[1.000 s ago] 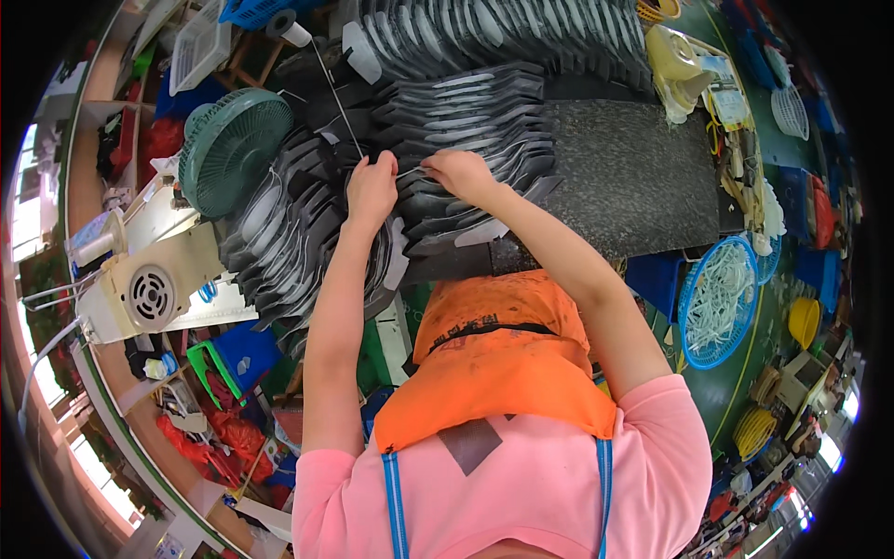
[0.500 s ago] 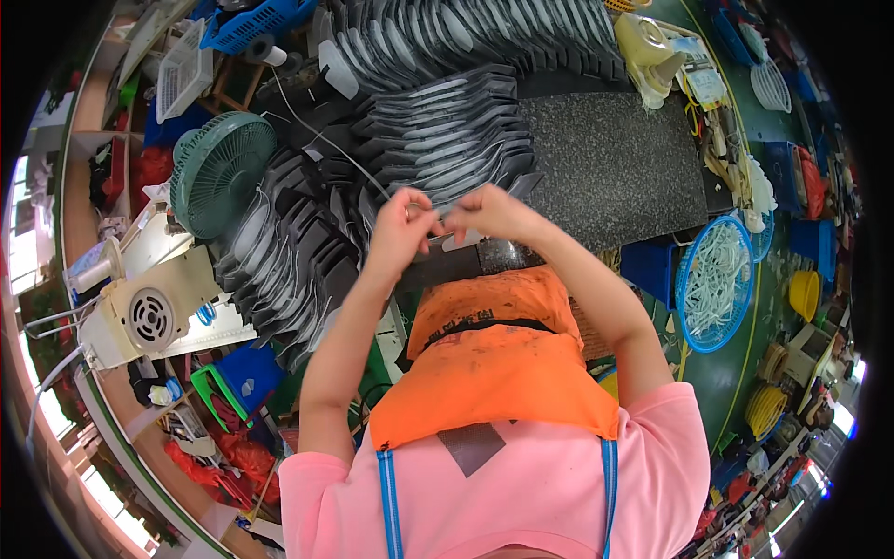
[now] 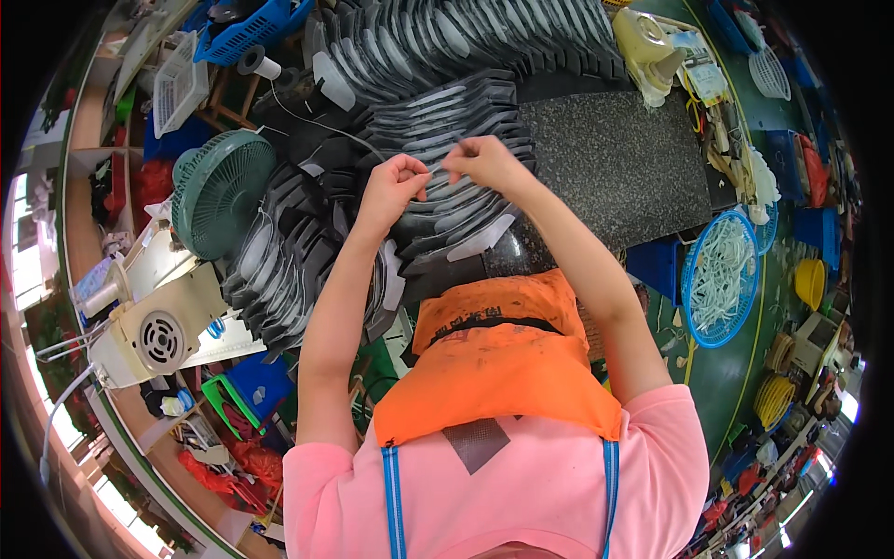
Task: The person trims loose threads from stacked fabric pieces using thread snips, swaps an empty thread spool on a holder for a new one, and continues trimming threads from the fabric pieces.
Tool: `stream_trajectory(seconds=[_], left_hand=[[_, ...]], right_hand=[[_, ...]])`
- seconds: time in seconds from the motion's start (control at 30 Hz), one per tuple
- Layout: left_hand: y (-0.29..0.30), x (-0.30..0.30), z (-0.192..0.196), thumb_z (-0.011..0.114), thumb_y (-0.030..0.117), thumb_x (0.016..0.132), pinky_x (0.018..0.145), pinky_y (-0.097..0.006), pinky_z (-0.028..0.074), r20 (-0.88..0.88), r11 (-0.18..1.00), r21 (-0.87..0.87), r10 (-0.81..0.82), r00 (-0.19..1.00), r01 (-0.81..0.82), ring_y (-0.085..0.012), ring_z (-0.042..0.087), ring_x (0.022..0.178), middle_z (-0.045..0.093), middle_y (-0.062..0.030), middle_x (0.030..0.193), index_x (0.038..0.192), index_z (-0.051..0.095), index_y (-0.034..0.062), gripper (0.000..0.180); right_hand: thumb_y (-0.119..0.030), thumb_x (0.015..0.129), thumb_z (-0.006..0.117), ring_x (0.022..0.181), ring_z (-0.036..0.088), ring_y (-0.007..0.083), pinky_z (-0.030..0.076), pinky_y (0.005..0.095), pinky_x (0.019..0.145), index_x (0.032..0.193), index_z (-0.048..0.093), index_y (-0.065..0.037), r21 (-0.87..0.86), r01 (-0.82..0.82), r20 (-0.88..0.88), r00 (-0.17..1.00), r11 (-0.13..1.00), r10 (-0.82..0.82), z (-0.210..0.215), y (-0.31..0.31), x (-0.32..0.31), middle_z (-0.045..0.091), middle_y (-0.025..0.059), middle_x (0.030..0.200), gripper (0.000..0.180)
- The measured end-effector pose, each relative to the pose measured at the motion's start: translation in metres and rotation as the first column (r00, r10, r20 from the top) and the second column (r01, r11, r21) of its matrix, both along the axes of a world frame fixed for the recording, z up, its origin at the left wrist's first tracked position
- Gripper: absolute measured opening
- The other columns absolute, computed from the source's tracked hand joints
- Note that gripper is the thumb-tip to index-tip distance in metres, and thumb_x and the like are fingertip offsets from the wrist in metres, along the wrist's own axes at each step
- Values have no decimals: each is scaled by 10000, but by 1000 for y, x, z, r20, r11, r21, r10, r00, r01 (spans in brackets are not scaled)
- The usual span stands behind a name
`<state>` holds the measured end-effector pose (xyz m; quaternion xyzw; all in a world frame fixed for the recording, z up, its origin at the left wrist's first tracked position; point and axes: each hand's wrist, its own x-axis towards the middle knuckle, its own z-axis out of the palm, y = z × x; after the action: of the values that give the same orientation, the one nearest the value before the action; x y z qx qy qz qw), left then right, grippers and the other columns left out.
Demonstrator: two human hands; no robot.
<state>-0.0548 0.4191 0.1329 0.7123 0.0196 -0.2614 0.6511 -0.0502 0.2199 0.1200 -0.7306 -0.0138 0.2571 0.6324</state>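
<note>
My left hand (image 3: 396, 180) and my right hand (image 3: 480, 160) are held close together above rows of overlapping dark grey flat pieces (image 3: 456, 121) with white tabs. Both hands have their fingers pinched, with a thin white cord (image 3: 326, 129) running from the left hand toward the upper left. What sits between the fingertips is too small to make out. More grey pieces (image 3: 279, 270) fan out to the left under my left forearm. An orange apron (image 3: 503, 359) covers my lap.
A green fan (image 3: 222, 193) stands at the left beside a cream machine (image 3: 154, 331). A speckled dark mat (image 3: 619, 168) lies to the right. A blue round basket (image 3: 726, 279) holds white strips. Blue crates (image 3: 247, 33) and a white basket (image 3: 179, 84) sit at the back.
My hands have drawn back toward me and a little to the right, coming closer together over the grey pieces; the camera view has shifted slightly.
</note>
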Motion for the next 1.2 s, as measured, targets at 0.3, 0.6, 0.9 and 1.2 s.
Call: stream_trajectory(seconds=[0.3, 0.6, 0.9, 1.2], left_hand=[[31, 26, -80, 658, 155, 726, 637, -290, 467, 15, 797, 569, -255, 967, 202, -154, 642, 648, 642, -53, 611, 977, 664, 81, 261], [27, 26, -55, 714, 372, 686, 684, -387, 470, 135, 226, 974, -478, 868, -27, -325, 631, 757, 656, -130, 766, 817, 644, 56, 349], [67, 23, -44, 605, 114, 751, 709, -446, 436, 296, 504, 863, -462, 836, -27, -361, 605, 751, 630, -169, 742, 822, 548, 58, 107], [2, -110, -21, 500, -35, 754, 516, -296, 451, 104, 979, 201, -56, 993, 34, -147, 585, 595, 580, -72, 633, 833, 466, 48, 119]], right_hand=[[-249, 772, 568, 716, 626, 301, 488, 417, 630, 751, 631, -88, -703, 262, 497, 846, 661, 193, -62, -24, 5, 633, 111, 720, 174], [-243, 789, 609, 815, 614, 317, 491, 429, 660, 1000, 512, -94, -770, 354, 468, 879, 531, 91, -60, -50, 27, 589, 124, 929, 276], [-193, 801, 576, 859, 604, 285, 491, 387, 696, 1041, 588, -134, -650, -48, 558, 648, 759, 519, -63, 79, 8, 585, 89, 927, 247], [-380, 724, 695, 642, 532, 133, 438, 273, 566, 1116, 570, -3, -79, -323, 168, 928, 943, 332, -25, 30, -38, 575, 60, 720, 558]])
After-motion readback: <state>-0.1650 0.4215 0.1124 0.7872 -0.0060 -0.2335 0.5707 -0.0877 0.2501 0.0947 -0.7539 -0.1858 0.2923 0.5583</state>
